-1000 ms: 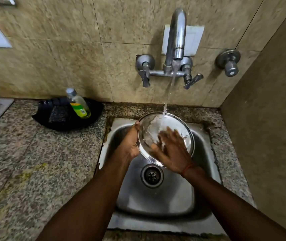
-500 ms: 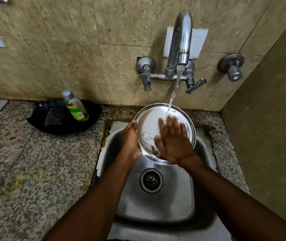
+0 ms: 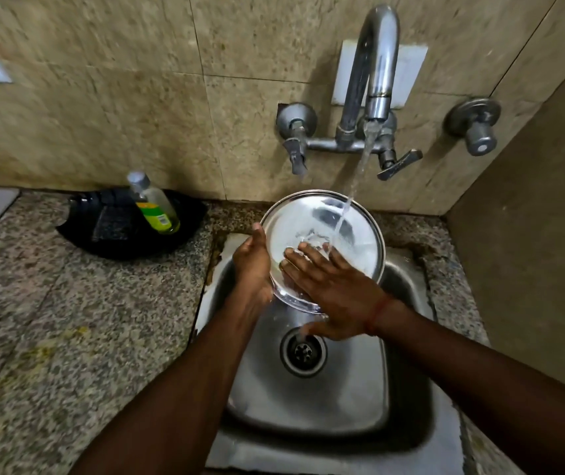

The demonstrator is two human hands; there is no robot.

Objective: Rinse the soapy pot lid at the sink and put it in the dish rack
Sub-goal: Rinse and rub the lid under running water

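A round steel pot lid (image 3: 349,231) is held tilted over the steel sink (image 3: 408,389), under the running stream from the tap (image 3: 373,66). Water strikes its shiny inner face near the middle. My left hand (image 3: 252,265) grips the lid's left rim, thumb on the edge. My right hand (image 3: 332,289) lies flat on the lid's lower face, fingers spread and pointing up-left, covering the lower part of the lid. No dish rack shows in this view.
A black tray (image 3: 103,224) holding a soap bottle (image 3: 154,207) sits on the granite counter (image 3: 68,337) left of the sink. Two tap handles (image 3: 295,149) and a separate wall valve (image 3: 476,128) project from the tiled wall. A side wall closes the right.
The lid has risen and tilted more toward me under the stream. My right hand slid down and left across its face. The camera view shifted slightly.
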